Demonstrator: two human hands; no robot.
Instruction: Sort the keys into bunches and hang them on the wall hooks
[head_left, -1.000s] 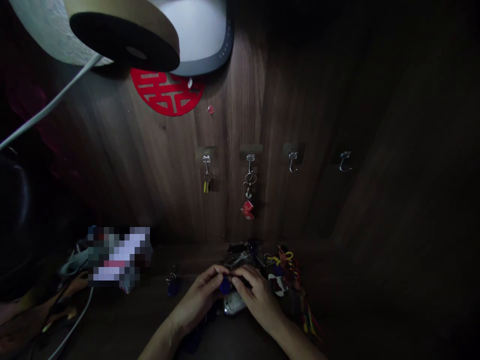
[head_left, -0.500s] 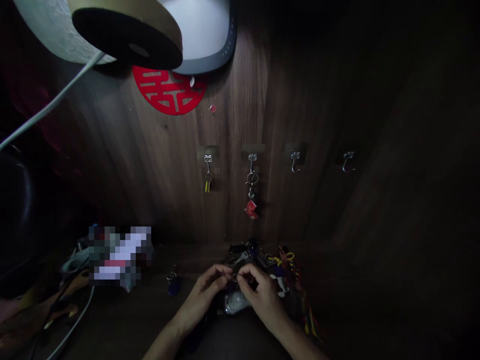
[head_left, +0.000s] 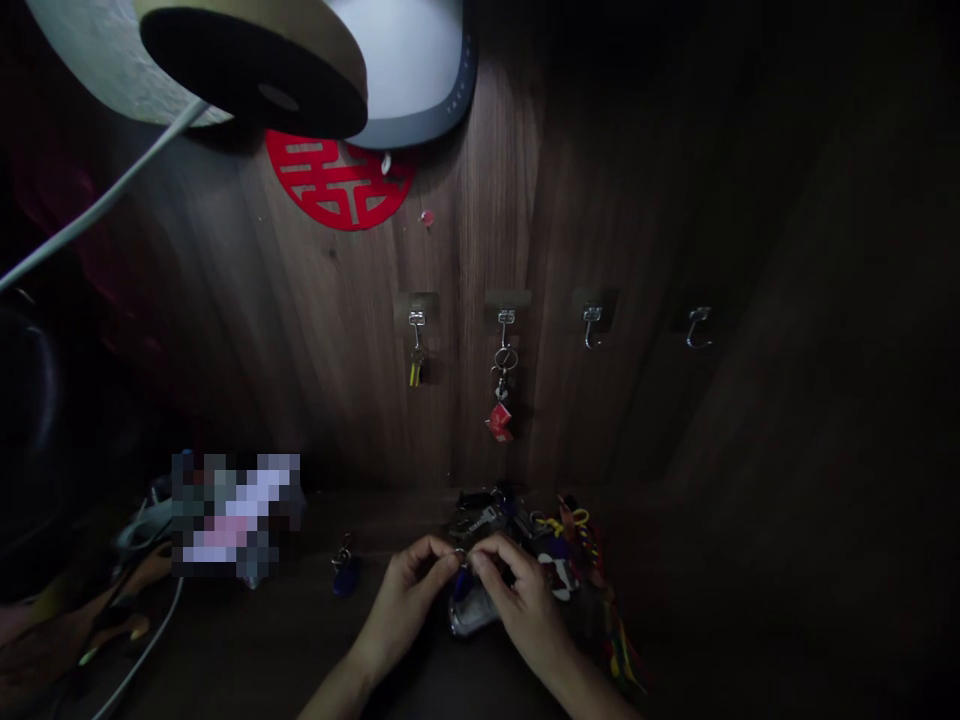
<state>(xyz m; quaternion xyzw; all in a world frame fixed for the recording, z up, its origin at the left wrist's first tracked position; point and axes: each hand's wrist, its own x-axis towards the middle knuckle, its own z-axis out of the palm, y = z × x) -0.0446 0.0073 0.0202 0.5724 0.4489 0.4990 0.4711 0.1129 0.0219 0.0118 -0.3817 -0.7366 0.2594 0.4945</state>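
Both hands meet low in the middle, fingertips almost together. My left hand (head_left: 415,590) pinches a small metal key ring (head_left: 460,551) between thumb and forefinger. On the other side, my right hand (head_left: 517,590) is closed in a pinch at the same ring. A dark blue fob (head_left: 462,582) hangs just under the fingertips. Behind the hands lies a pile of keys (head_left: 487,518), dim and partly covered. A shiny grey, rounded object (head_left: 472,612) rests below, half hidden by my right hand. Right of it are a white bone-shaped tag (head_left: 562,578) and coloured braided cords (head_left: 619,640).
A blue key fob (head_left: 344,578) lies apart to the left. On the wooden wall, keys (head_left: 416,372) and a red keychain (head_left: 499,420) hang from two hooks; two bare hooks (head_left: 592,325) are farther right. A lamp (head_left: 255,70) and white cable (head_left: 105,205) occupy the upper left.
The ring has become visible between my fingertips, with the blue fob below it. My hands have shifted only slightly.
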